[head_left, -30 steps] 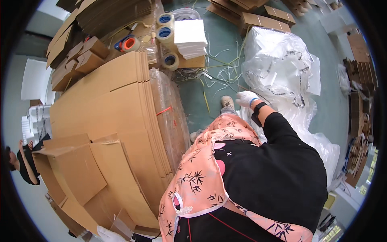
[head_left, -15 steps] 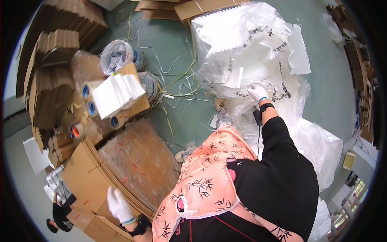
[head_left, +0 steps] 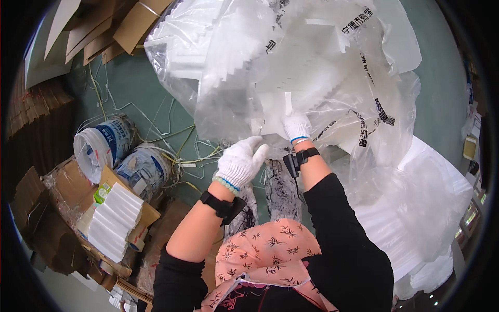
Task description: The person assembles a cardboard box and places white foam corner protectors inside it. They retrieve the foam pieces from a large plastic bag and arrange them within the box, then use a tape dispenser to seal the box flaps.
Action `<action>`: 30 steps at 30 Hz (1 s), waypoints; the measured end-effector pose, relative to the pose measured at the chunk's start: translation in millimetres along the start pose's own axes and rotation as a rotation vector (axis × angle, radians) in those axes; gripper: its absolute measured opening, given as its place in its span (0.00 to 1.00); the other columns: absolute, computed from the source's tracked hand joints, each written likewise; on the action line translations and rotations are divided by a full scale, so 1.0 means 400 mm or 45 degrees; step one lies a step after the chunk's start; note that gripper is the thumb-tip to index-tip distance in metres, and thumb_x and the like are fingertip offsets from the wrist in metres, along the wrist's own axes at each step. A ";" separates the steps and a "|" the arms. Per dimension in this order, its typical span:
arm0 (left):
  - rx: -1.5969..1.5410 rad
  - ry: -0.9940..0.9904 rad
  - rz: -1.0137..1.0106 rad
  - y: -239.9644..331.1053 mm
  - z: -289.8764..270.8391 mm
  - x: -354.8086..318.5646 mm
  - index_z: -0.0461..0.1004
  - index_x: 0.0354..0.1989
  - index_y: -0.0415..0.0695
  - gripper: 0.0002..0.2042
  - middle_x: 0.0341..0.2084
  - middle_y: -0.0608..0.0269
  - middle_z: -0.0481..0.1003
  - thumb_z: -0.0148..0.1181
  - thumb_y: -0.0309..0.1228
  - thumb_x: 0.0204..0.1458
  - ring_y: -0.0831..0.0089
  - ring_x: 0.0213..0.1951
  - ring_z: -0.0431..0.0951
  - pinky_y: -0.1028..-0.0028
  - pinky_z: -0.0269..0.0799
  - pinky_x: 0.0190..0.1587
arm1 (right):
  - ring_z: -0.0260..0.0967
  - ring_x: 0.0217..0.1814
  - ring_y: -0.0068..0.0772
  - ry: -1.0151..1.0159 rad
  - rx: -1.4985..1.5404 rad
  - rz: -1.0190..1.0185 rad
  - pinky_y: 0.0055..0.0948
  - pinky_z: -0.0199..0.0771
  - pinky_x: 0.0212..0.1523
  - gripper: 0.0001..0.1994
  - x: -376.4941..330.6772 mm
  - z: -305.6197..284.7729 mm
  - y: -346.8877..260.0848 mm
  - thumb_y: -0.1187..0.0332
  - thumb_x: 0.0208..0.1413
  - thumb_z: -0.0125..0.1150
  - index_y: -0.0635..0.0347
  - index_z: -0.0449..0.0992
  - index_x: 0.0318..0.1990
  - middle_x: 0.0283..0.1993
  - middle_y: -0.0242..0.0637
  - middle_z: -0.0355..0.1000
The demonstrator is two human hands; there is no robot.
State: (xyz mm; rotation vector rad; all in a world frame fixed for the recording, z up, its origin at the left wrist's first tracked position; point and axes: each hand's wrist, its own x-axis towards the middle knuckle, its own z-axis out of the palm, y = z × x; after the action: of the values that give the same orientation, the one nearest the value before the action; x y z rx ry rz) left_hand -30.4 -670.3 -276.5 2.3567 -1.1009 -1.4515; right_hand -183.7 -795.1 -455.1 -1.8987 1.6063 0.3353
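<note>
My left hand (head_left: 241, 161), in a white knitted glove, is raised in front of a big clear plastic bag (head_left: 223, 99). Its thumb stands away from the fingers and it holds nothing. The right hand (head_left: 297, 126), gloved alike, is at the bag's near side with fingers bent downward. A narrow white strip (head_left: 288, 101) ends at its fingertips; whether they grip it, the plastic or a sheet is hidden. Stacked white foam sheets (head_left: 176, 57) with stepped edges show through the bag, which carries black printed marks.
Another bundle of white sheets in clear plastic (head_left: 410, 203) lies at the right. Buckets (head_left: 93, 151) stand at the left beside folded white pieces (head_left: 115, 221) on cardboard. Loose straps (head_left: 179, 138) trail over the green floor. Flat cardboard (head_left: 135, 26) is stacked at the far left.
My left hand has come up from the cardboard at lower left to beside the right hand. The view has turned and moved closer to the bag; the right hand stays at its near side.
</note>
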 end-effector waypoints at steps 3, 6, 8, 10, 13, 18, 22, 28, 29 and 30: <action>-0.104 -0.074 0.050 0.048 0.087 0.143 0.72 0.57 0.43 0.29 0.50 0.47 0.76 0.52 0.54 0.56 0.51 0.53 0.75 0.60 0.69 0.56 | 0.76 0.40 0.55 0.437 0.101 0.007 0.48 0.75 0.42 0.16 -0.027 -0.086 0.047 0.56 0.56 0.55 0.61 0.78 0.38 0.36 0.49 0.78; -0.332 0.005 0.062 0.148 0.137 0.278 0.69 0.60 0.38 0.37 0.52 0.42 0.75 0.51 0.60 0.54 0.49 0.55 0.74 0.60 0.68 0.58 | 0.75 0.39 0.54 0.600 0.206 -0.031 0.48 0.75 0.41 0.14 0.012 -0.126 0.107 0.60 0.56 0.59 0.62 0.77 0.41 0.35 0.47 0.78; -0.579 0.073 0.060 0.213 0.146 0.393 0.68 0.60 0.34 0.42 0.52 0.38 0.74 0.50 0.64 0.52 0.47 0.56 0.73 0.61 0.67 0.59 | 0.75 0.40 0.52 0.566 0.211 -0.156 0.46 0.75 0.43 0.13 0.065 -0.131 0.125 0.62 0.54 0.61 0.61 0.77 0.43 0.37 0.47 0.78; -0.690 -0.042 -0.039 0.275 0.117 0.491 0.69 0.58 0.32 0.43 0.51 0.44 0.74 0.49 0.66 0.53 0.59 0.51 0.75 0.68 0.66 0.57 | 0.76 0.44 0.50 0.492 0.166 -0.339 0.44 0.75 0.46 0.14 0.138 -0.092 0.113 0.64 0.52 0.62 0.59 0.77 0.44 0.41 0.47 0.77; -0.396 0.082 -0.138 0.236 0.120 0.647 0.72 0.55 0.33 0.40 0.46 0.46 0.77 0.53 0.63 0.51 0.59 0.47 0.78 0.67 0.70 0.49 | 0.75 0.48 0.49 0.314 0.146 -0.425 0.42 0.74 0.51 0.17 0.268 -0.105 0.132 0.67 0.49 0.63 0.56 0.78 0.48 0.47 0.48 0.76; -0.229 0.012 -0.041 0.296 0.148 0.672 0.70 0.58 0.35 0.38 0.46 0.47 0.77 0.55 0.59 0.51 0.59 0.45 0.78 0.66 0.73 0.48 | 0.73 0.53 0.51 -0.074 -0.514 -0.123 0.43 0.72 0.55 0.23 0.551 -0.299 0.339 0.69 0.47 0.61 0.54 0.76 0.54 0.51 0.51 0.75; -0.413 0.130 0.085 0.299 0.137 0.736 0.64 0.63 0.36 0.40 0.55 0.40 0.72 0.55 0.58 0.51 0.49 0.58 0.72 0.62 0.66 0.60 | 0.71 0.54 0.54 0.828 -0.158 -0.138 0.44 0.72 0.54 0.20 0.644 -0.550 0.234 0.60 0.56 0.57 0.55 0.74 0.56 0.52 0.49 0.75; -0.340 0.086 0.233 0.367 0.104 0.737 0.57 0.68 0.38 0.43 0.59 0.41 0.68 0.57 0.57 0.50 0.52 0.60 0.70 0.64 0.64 0.61 | 0.78 0.40 0.36 0.799 1.625 -0.182 0.32 0.80 0.41 0.28 0.722 -0.772 0.154 0.52 0.54 0.68 0.63 0.72 0.54 0.45 0.40 0.77; -0.325 0.011 0.224 0.383 0.121 0.737 0.56 0.68 0.37 0.43 0.63 0.42 0.64 0.57 0.56 0.50 0.54 0.63 0.67 0.66 0.62 0.62 | 0.75 0.46 0.41 0.851 0.924 -0.103 0.35 0.77 0.47 0.25 0.737 -0.778 0.204 0.54 0.56 0.63 0.60 0.72 0.56 0.49 0.43 0.76; -0.298 -0.011 0.168 0.366 0.115 0.738 0.55 0.69 0.36 0.43 0.66 0.44 0.61 0.58 0.54 0.50 0.56 0.65 0.65 0.68 0.60 0.64 | 0.72 0.52 0.45 0.812 0.263 -0.048 0.37 0.73 0.52 0.22 0.764 -0.747 0.189 0.56 0.58 0.59 0.56 0.72 0.57 0.53 0.45 0.74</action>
State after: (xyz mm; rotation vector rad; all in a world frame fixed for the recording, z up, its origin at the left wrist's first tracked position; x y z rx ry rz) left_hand -66.2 -959.5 -437.6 2.0810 -1.0064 -1.4575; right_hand -244.8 -1223.1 -417.3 -1.9758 1.8983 -0.4882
